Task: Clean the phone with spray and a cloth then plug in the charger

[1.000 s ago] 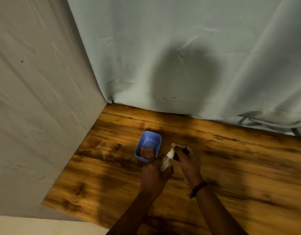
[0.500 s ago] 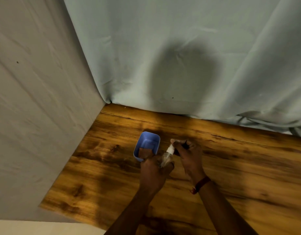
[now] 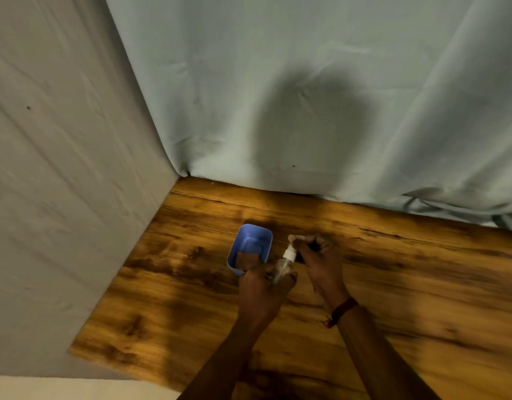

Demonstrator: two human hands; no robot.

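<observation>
Two hands meet low over the middle of a wooden table point(image 3: 408, 284), close to each other. The left hand point(image 3: 260, 290) is wrapped round the body of a small clear spray bottle point(image 3: 282, 265), which tilts up and to the right so that its white nozzle point(image 3: 289, 253) points toward the right hand point(image 3: 321, 264). That hand has its fingers curled round a dark object point(image 3: 305, 254), mostly hidden by the fingers, so I cannot tell what it is; one fingertip reaches out just above the nozzle. A reddish-brown band point(image 3: 343, 309) circles the right wrist. Just left of the bottle, and touching or nearly touching the left hand's knuckles, a blue plastic container point(image 3: 256, 228) stands upright on the table with a brown item point(image 3: 247, 259) lying in its bottom. Behind the table a pale green fabric backdrop point(image 3: 306, 82) hangs down to the tabletop's far edge and carries a round shadow, while a grey sheet point(image 3: 61, 168) covers the left side.
</observation>
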